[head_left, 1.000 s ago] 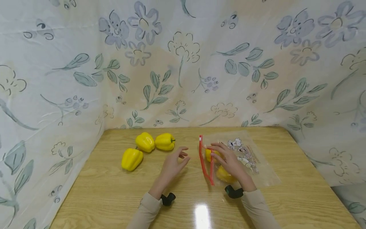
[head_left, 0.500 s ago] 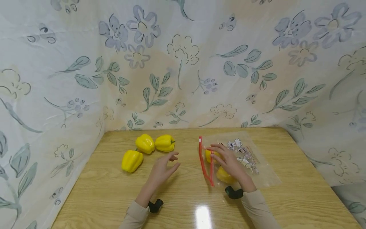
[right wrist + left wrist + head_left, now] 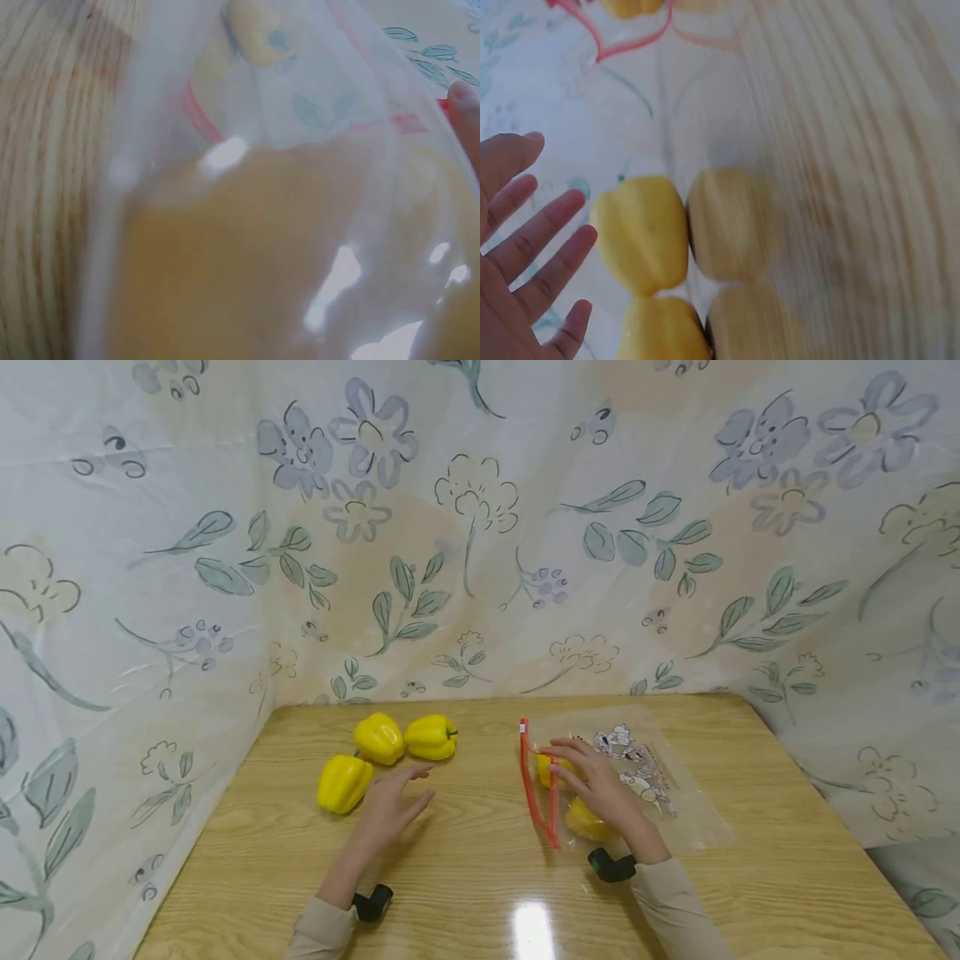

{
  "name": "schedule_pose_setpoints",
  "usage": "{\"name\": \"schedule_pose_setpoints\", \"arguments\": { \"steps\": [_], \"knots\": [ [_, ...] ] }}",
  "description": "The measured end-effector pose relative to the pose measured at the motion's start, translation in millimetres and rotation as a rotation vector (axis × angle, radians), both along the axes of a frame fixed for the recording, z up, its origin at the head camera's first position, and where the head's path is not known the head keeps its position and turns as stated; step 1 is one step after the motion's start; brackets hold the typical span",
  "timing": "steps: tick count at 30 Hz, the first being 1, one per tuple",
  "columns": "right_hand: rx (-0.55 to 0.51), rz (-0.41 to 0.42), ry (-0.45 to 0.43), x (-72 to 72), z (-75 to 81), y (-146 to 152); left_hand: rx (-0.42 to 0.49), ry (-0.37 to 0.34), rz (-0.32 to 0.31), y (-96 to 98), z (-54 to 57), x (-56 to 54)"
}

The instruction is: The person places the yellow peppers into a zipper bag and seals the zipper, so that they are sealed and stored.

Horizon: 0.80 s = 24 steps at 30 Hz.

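Three yellow bell peppers lie on the left of the table: a front one (image 3: 345, 783), a middle one (image 3: 378, 740) and a right one with a green stem (image 3: 431, 737). My left hand (image 3: 390, 806) hovers beside the front pepper, fingers spread and holding nothing; the left wrist view shows its fingers (image 3: 544, 262) apart from a pepper (image 3: 646, 232). On the right, my right hand (image 3: 600, 783) pinches the upper rim of a clear zip bag (image 3: 693, 817) with a red zip (image 3: 528, 777). Two yellow peppers (image 3: 588, 821) show inside it, partly hidden by the hand.
The wooden table (image 3: 465, 877) ends at a flower-printed cloth (image 3: 480, 602) hung at the back and sides. Cartoon prints (image 3: 637, 764) mark the bag's far part. A black wrist camera (image 3: 611, 865) sits on each wrist.
My left hand has moved left, away from the bag's mouth and over to the loose peppers. The right hand has stayed on the bag, which has barely moved.
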State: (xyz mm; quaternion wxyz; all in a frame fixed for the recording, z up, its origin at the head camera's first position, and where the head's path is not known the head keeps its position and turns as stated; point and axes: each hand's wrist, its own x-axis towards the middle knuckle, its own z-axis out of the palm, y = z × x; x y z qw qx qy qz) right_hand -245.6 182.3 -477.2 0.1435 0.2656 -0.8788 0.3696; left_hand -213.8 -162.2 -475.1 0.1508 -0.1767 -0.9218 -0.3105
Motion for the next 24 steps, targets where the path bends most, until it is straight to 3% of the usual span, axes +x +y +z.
{"name": "schedule_pose_setpoints", "arguments": {
  "steps": [5,16,20,24],
  "knots": [
    [-0.007,0.010,0.016,-0.3,0.8,-0.9,0.000,0.026,0.001,-18.6,1.2,-0.4],
    [0.010,0.016,0.037,0.5,0.9,-1.3,-0.042,0.162,0.038,-56.5,4.1,-6.8],
    [0.003,0.019,0.031,0.4,0.3,-1.0,-0.060,0.175,0.052,-68.8,5.3,-10.8],
    [-0.001,0.017,0.034,0.4,-0.7,-0.7,-0.053,0.136,0.061,-79.8,5.5,-12.7]
  ]
}}
